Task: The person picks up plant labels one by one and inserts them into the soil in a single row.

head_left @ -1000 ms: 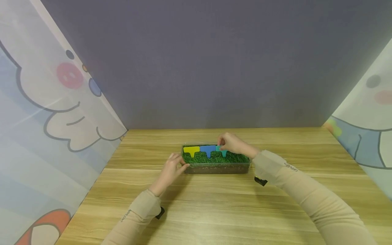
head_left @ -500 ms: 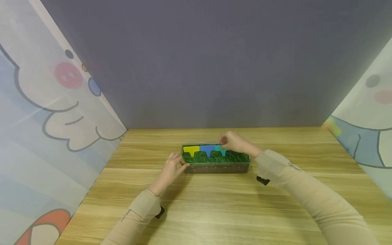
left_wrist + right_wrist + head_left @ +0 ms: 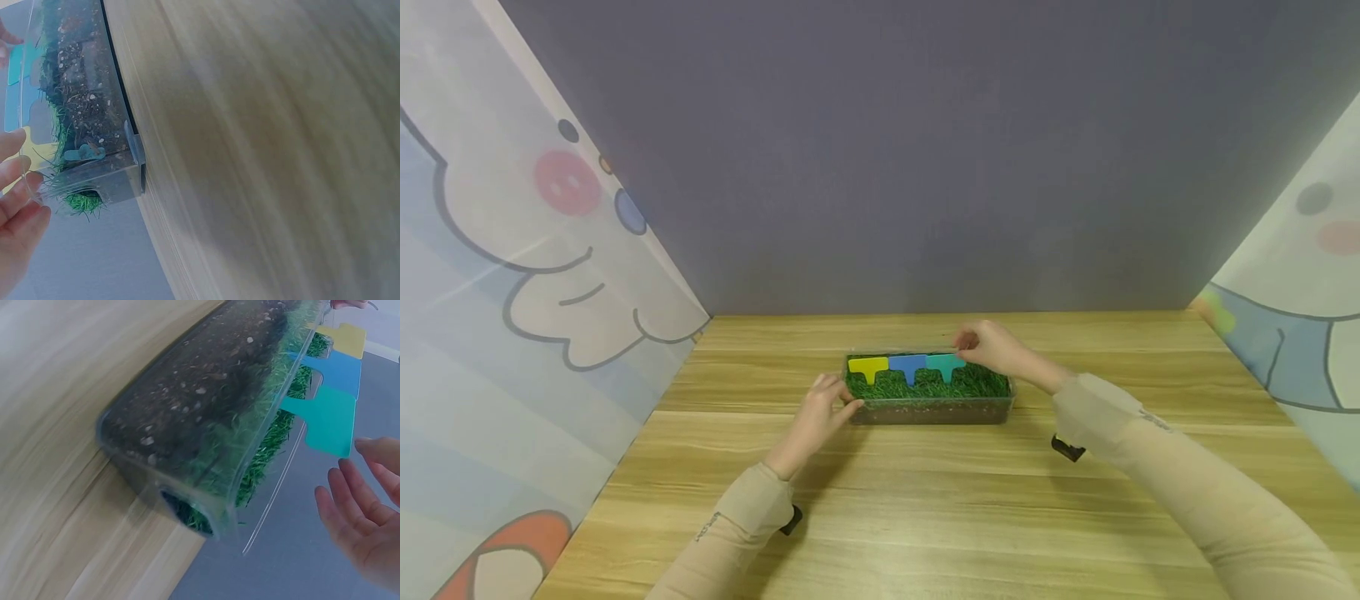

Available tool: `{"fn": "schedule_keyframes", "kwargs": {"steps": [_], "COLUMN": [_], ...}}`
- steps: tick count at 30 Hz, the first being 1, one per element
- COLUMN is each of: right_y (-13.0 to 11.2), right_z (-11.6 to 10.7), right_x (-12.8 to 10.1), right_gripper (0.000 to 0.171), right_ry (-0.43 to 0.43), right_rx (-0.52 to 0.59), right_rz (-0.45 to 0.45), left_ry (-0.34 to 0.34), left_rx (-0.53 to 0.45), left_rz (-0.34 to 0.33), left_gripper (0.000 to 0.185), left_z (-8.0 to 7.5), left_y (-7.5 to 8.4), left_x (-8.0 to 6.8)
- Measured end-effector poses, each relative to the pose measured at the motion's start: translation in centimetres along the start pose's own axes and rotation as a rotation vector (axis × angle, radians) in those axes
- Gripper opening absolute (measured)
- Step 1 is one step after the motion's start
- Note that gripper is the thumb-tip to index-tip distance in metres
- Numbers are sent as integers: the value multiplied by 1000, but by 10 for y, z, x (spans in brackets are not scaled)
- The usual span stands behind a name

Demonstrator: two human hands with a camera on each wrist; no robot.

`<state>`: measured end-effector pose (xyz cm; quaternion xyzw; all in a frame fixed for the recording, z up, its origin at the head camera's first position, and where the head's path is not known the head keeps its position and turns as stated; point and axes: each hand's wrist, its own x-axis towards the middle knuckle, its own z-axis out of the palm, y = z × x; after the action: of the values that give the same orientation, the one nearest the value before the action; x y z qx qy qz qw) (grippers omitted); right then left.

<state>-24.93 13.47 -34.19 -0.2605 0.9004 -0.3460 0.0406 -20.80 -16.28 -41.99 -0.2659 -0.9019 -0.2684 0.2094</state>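
**Three tags standing in the grass box, both your hands beside it**

Your left hand (image 3: 822, 410) rests against the left end of the clear box (image 3: 929, 412), fingers (image 3: 17, 187) fairly straight and laid on the transparent wall rather than wrapped round it; from the left wrist view they seem to touch the plastic, though the wall's clearness makes the contact hard to judge. The box sits on the wooden table (image 3: 925, 517), near the middle and toward the back wall, with a layer of dark soil (image 3: 206, 394) showing through its side and green grass (image 3: 970, 385) on top.

Three T-shaped tags stand upright in the grass along the far side, in a row that touches edge to edge: a yellow tag (image 3: 868, 367) on the left, a blue tag (image 3: 908, 367) in the middle, a teal tag (image 3: 945, 365) on the right.

Your right hand (image 3: 996, 350) hangs just to the right of the teal tag, apart from it. In the right wrist view its fingers (image 3: 350, 506) are loose and lightly bent, the palm bare, nothing held.
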Motion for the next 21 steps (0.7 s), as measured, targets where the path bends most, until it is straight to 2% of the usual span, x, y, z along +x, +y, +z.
{"fn": "schedule_keyframes", "kwargs": {"steps": [21], "right_y": [25], "right_z": [-19], "right_x": [-44], "right_gripper": [11], "right_ry": [86], "right_rx": [-24], "right_rz": [-29], "left_ry": [-25], "left_rx": [-2], "left_rz": [-34], "left_gripper": [17], "left_z": [-1], "left_y": [2], "left_x": [-1]}}
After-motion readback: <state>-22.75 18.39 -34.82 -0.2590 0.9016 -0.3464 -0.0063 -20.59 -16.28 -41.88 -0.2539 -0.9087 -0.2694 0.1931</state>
